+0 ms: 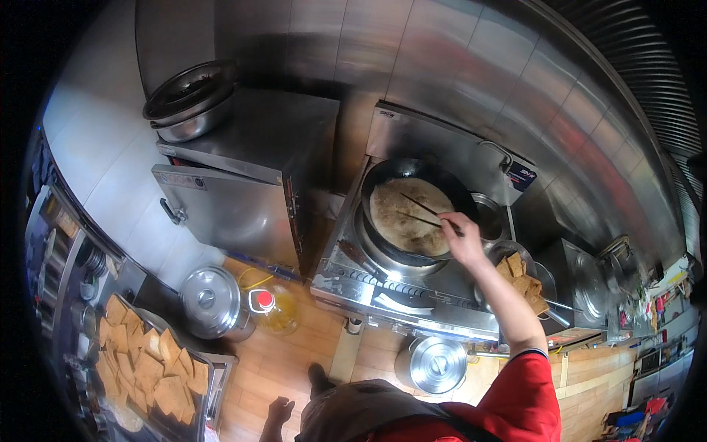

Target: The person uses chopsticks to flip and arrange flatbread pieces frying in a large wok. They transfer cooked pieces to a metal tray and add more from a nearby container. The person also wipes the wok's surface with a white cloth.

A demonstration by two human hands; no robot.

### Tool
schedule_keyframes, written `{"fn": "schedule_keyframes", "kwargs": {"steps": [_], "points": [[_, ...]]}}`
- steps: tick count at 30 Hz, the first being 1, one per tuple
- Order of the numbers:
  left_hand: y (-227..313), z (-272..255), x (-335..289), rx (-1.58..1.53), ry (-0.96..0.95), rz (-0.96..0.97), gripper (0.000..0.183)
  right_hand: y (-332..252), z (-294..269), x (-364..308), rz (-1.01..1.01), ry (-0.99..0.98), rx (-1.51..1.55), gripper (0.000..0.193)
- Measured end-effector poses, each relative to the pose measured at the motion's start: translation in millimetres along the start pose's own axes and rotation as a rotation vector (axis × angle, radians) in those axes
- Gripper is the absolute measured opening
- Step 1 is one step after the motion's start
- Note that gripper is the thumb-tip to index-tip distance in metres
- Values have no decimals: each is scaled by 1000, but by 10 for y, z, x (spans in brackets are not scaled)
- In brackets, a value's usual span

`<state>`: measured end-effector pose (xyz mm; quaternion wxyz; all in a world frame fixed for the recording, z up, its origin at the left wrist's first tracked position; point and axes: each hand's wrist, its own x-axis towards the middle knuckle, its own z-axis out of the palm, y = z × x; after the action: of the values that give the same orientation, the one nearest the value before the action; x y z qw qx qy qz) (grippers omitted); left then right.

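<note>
- Right hand [462,234] grips long, dark, slender chopsticks [421,204], their reach likely guarding against heat over a round, black metal wok [458,189]
- Left hand [278,409] hangs low, grip unclear

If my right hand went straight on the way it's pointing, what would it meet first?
Probably the frothy liquid in the wok, chopsticks leading, though the height of your right hand above it is hard to judge.

Commercial-looking kitchen, steel stove [460,300], large wok [446,181]
</note>
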<state>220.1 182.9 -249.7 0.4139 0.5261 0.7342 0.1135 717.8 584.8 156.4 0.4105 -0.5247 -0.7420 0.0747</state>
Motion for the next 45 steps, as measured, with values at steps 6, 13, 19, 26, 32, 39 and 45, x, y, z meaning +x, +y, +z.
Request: {"fn": "schedule_keyframes", "kwargs": {"steps": [6,13,19,26,32,39,45], "points": [[118,-112,152,-42,32,-9,40,292,607,109,-11,18,-138,16],[-51,-113,-28,-63,78,-79,40,237,459,317,-50,100,-192,15],[-128,76,-75,10,1,-89,43,263,608,195,-28,63,-48,14],[-54,11,15,-15,42,-33,41,433,784,185,-42,15,-319,15],[-111,-65,-46,-51,89,-71,37,893,455,175,-42,143,-412,15],[-1035,507,-63,208,180,239,27,1184,-30,41,62,235,-424,20],[-614,255,-280,-194,-20,-224,27,1407,-504,-398,579,131,108,36]]}}
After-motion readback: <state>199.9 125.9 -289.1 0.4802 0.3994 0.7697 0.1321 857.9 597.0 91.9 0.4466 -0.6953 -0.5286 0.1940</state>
